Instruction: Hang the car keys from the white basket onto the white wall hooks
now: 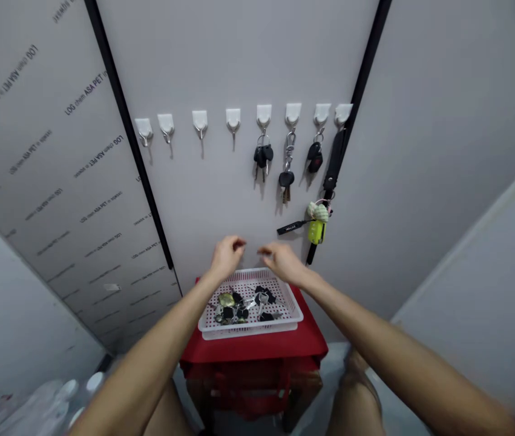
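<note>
While L hand hovers at basket's 11 o'clock, R hand at 1, both curled, can't tell if gripping anything. Keys lie inside.

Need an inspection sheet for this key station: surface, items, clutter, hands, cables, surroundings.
Surface: red cover under the basket.
Job's things: white basket holding loose keys; eight white-backed hooks on the panel, with keys hanging from the fifth to seventh from left, and a black strap with a yellow-green fob on the eighth.
Clutter: white round lids and clear plastic, lower left, blurred.
Hands: left hand and right hand raised near the basket's far edge, fingers curled, nothing visible in them.
Cables: nothing seen.
Surroundings: pale panel, black strips, printed sheet at left.
</note>
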Action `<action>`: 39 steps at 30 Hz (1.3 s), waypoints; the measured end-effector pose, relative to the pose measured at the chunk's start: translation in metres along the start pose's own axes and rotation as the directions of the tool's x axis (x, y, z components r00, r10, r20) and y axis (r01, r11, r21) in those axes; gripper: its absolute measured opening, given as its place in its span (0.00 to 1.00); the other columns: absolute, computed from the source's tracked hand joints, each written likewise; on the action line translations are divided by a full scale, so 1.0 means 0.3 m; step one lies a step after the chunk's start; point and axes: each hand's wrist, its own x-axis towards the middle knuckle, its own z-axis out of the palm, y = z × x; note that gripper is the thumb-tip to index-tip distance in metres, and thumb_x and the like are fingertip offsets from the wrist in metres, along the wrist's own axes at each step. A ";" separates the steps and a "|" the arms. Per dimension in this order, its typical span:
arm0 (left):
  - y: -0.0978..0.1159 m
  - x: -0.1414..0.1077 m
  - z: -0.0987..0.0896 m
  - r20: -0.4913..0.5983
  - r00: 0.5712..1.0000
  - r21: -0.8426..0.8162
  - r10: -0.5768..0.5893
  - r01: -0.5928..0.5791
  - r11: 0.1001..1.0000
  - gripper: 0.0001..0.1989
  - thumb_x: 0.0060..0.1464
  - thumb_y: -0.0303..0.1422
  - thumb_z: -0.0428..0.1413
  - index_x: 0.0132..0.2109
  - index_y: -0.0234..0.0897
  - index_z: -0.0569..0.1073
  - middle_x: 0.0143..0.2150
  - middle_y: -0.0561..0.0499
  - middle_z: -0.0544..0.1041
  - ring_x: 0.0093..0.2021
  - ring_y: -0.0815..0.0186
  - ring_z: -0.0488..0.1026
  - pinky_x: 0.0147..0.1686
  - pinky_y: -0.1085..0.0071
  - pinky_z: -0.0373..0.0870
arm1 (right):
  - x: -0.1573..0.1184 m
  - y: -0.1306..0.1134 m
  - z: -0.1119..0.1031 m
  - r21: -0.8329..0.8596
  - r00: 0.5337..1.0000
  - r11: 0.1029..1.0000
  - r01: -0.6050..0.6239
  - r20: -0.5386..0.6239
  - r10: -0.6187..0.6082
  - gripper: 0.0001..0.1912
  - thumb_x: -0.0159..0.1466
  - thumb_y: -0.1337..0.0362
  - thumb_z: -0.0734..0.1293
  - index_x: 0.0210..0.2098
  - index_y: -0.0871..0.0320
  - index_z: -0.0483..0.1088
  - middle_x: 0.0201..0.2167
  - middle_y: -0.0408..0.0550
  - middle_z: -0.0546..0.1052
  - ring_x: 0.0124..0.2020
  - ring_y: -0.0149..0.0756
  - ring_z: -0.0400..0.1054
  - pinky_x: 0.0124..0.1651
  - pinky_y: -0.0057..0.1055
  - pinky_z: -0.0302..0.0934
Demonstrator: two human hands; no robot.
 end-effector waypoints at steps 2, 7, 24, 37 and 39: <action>-0.060 -0.068 0.068 0.116 0.990 0.018 -0.079 0.077 0.997 0.09 0.41 0.26 0.46 0.31 0.33 0.69 0.30 0.49 0.71 0.30 0.70 0.66 0.33 0.74 0.61 | -0.052 0.034 0.083 -0.042 0.957 0.999 -0.004 0.288 0.016 0.13 0.48 0.71 0.56 0.31 0.60 0.68 0.29 0.49 0.72 0.32 0.32 0.64 0.35 0.25 0.54; -0.112 -0.177 0.156 0.300 0.949 0.096 -0.102 0.076 0.992 0.09 0.40 0.26 0.47 0.30 0.35 0.69 0.29 0.49 0.72 0.30 0.68 0.66 0.32 0.73 0.60 | -0.097 0.081 0.182 -0.192 0.896 0.981 -0.003 0.435 0.088 0.14 0.45 0.75 0.57 0.29 0.61 0.69 0.32 0.54 0.71 0.36 0.37 0.62 0.38 0.27 0.52; -0.048 -0.100 0.082 0.297 0.948 -0.539 -0.115 0.266 0.799 0.09 0.42 0.27 0.47 0.33 0.30 0.68 0.32 0.49 0.72 0.33 0.70 0.66 0.36 0.73 0.61 | 0.029 0.041 0.071 0.497 0.934 0.816 -0.297 0.330 0.139 0.09 0.48 0.64 0.58 0.24 0.63 0.65 0.13 0.38 0.62 0.15 0.22 0.53 0.19 0.20 0.49; 0.041 0.015 -0.128 0.202 0.975 -0.761 -0.088 0.213 0.613 0.11 0.37 0.33 0.52 0.31 0.29 0.66 0.17 0.57 0.64 0.18 0.77 0.60 0.21 0.78 0.57 | 0.196 -0.121 -0.111 0.687 0.988 0.713 -0.140 0.048 0.148 0.05 0.46 0.66 0.60 0.20 0.63 0.64 0.15 0.39 0.65 0.16 0.22 0.56 0.22 0.22 0.54; 0.071 0.058 -0.177 0.124 0.984 -0.777 -0.124 0.175 0.605 0.13 0.38 0.33 0.52 0.34 0.30 0.64 0.17 0.58 0.64 0.17 0.77 0.61 0.21 0.78 0.58 | 0.246 -0.150 -0.151 0.686 0.989 0.725 -0.068 -0.051 0.141 0.06 0.45 0.66 0.60 0.21 0.63 0.64 0.15 0.40 0.66 0.16 0.22 0.57 0.23 0.23 0.55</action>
